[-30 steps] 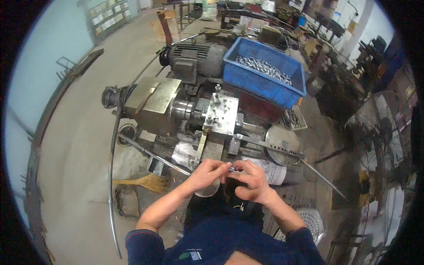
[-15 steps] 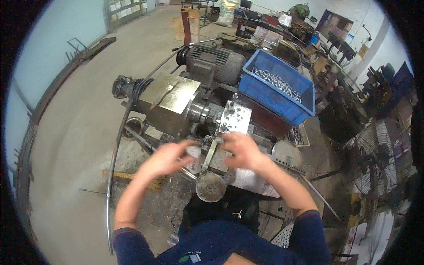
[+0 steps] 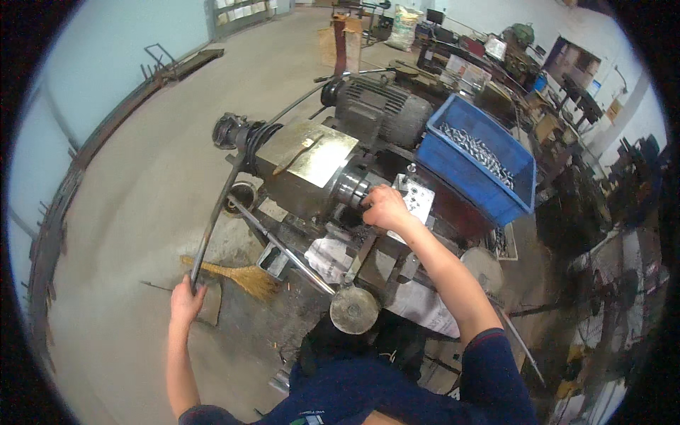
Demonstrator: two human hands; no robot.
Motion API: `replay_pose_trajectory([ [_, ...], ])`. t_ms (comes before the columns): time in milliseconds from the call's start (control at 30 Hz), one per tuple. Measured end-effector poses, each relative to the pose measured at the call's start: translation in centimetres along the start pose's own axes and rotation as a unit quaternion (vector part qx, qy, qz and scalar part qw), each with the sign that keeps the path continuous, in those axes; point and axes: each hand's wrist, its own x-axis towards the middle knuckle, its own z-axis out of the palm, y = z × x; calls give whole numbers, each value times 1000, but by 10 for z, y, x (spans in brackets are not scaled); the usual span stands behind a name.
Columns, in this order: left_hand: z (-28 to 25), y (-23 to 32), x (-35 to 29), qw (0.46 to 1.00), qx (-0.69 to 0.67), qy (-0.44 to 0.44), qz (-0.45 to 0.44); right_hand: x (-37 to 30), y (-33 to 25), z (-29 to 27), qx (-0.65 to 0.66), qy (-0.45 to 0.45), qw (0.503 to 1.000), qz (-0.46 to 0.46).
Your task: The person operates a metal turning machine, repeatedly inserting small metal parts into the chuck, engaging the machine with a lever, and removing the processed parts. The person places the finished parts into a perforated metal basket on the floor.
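Your left hand [image 3: 185, 303] wraps snugly around the long metal bar [image 3: 214, 223], round and smooth, left of the shiny cylindrical chuck [image 3: 350, 188]. Your right hand [image 3: 387, 208] curls at the chuck's front; whether it pinches anything, I cannot tell.

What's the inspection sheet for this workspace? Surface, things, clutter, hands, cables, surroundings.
Surface: grimy machine bed; pale sheets by its near side.
Things: long bar, spindle, tool block; blue crate holding shiny metal parts.
Clutter: straw broom on the floor; thin tool on the brass-coloured cover.
Hands: left hand gripping the bar's lower end; right hand at the spindle, fingertips' contact unclear.
Cables: dark loops beside the cover, cable or belt unclear.
Surroundings: motor behind; pale wall at left.
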Motion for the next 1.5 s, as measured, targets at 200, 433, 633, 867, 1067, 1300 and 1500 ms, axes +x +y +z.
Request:
replay_pose_trajectory([
  [200,23,-22,40,993,111,32,-14,0,-3,-5,12,1,1000,-23],
  [433,-8,-156,161,930,281,211,110,5,-5,-2,11,-12,1000,-7],
  [633,-11,-131,171,972,206,112,-10,-10,-5,-11,31,30,999,-30],
  [867,122,10,139,963,-266,37,31,-108,4,-54,63,197,978,-38],
  [1067,217,55,125,926,225,-127,274,-245,44,-83,39,179,975,127],
  [1300,187,71,147,918,282,-138,244,-408,126,-67,-79,183,881,429],
  [1500,152,46,154,978,-109,-134,122,-626,227,-4,-295,63,766,568],
])
